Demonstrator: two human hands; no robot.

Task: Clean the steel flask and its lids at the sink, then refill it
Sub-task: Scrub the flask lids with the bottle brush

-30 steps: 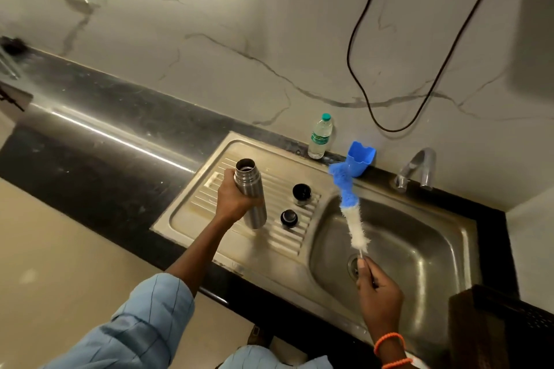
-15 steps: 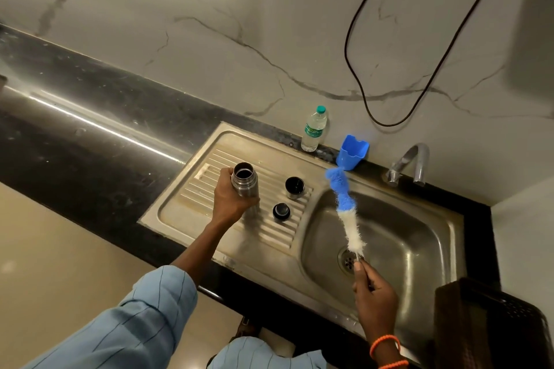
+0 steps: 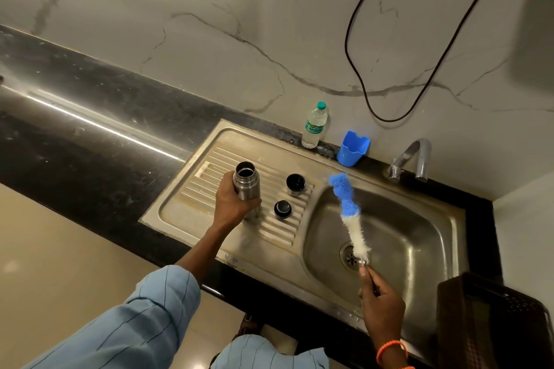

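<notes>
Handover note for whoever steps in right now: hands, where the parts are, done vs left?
Left hand grips the open steel flask, upright on the drainboard.
Right hand holds the bottle brush by its wire handle, bristles up over the basin.
Both lids sit on the drainboard beside the flask.
Done: flask opened.
Left: scrub flask and lids, rinse, refill. No water visible at the tap.

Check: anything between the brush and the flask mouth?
Nothing blocks it. The flask stands open in the left hand on the drainboard. The brush, held by the right hand, is over the basin. The two lids sit below that path.
</notes>
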